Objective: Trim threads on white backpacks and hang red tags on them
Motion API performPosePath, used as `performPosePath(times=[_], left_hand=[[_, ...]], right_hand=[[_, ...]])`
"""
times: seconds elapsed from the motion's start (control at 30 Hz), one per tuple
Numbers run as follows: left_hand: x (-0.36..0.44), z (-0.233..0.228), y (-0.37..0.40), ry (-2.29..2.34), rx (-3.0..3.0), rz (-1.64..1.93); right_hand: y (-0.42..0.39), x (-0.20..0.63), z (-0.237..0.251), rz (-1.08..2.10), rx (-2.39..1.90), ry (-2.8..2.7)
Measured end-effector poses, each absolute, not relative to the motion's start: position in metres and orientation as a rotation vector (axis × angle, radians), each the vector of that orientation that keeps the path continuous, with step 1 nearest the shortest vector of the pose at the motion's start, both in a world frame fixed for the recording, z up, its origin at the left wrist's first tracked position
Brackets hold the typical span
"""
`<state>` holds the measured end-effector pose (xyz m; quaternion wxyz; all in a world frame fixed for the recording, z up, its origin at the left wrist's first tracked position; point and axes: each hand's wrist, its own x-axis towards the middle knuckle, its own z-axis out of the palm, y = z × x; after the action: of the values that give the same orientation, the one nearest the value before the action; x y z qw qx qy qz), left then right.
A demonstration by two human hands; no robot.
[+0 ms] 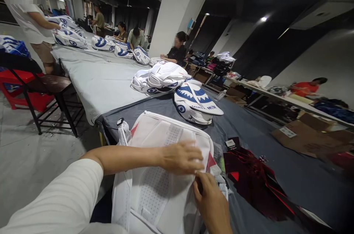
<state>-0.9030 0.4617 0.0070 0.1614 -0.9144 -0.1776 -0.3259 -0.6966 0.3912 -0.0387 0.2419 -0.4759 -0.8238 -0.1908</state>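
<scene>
A white backpack (155,182) lies on the table with its padded, perforated back panel facing up. My left hand (182,156) reaches across the panel from the left, somewhat blurred, its fingers stretched out flat toward the bag's right edge. Just below those fingertips, my right hand (211,197) is closed, thumb and forefinger pinching the backpack near its right side. What exactly sits in that pinch is too small to make out. Red-pink patches (211,162) show at the bag's upper side corners.
White backpacks with blue shark faces (193,101) are piled beyond mine. Dark red fabric pieces (257,182) lie on the grey table cover (238,131) at right. A chair (52,83) and a red stool (24,90) stand left. Several people are along the tables; a cardboard box (312,134) is right.
</scene>
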Motion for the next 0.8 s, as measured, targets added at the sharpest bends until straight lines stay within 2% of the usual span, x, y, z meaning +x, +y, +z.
performPosePath(times=[0.1, 0.17, 0.23, 0.33, 0.47, 0.57, 0.7, 0.8], left_hand=[[-0.918, 0.03, 0.483, -1.348, -2.408, -0.936], [-0.926, 0.037, 0.498, -1.627, -2.362, -0.775], [-0.932, 0.037, 0.507, -1.612, -2.413, -0.676], [-0.936, 0.033, 0.504, -1.502, -2.425, -0.723], [-0.939, 0.036, 0.486, -1.424, -2.393, -0.808], [-0.946, 0.042, 0.478, -1.378, -2.363, -0.865], [-0.965, 0.044, 0.471, -1.411, -2.341, -0.886], [-0.968, 0.042, 0.461, -1.366, -2.315, -0.983]], right_hand=[[0.404, -0.693, -0.039, -0.71, -1.332, -2.301], [0.413, -0.688, -0.043, -0.795, -1.295, -2.353], [0.419, -0.681, -0.046, -0.877, -1.175, -2.398], [0.423, -0.67, -0.042, -1.05, -0.929, -2.416], [0.438, -0.677, -0.009, -1.193, -0.835, -2.321], [0.461, -0.704, 0.026, -1.047, -1.028, -2.303], [0.468, -0.738, 0.057, -0.648, -1.233, -2.308], [0.44, -0.744, 0.064, -0.285, -1.184, -1.962]])
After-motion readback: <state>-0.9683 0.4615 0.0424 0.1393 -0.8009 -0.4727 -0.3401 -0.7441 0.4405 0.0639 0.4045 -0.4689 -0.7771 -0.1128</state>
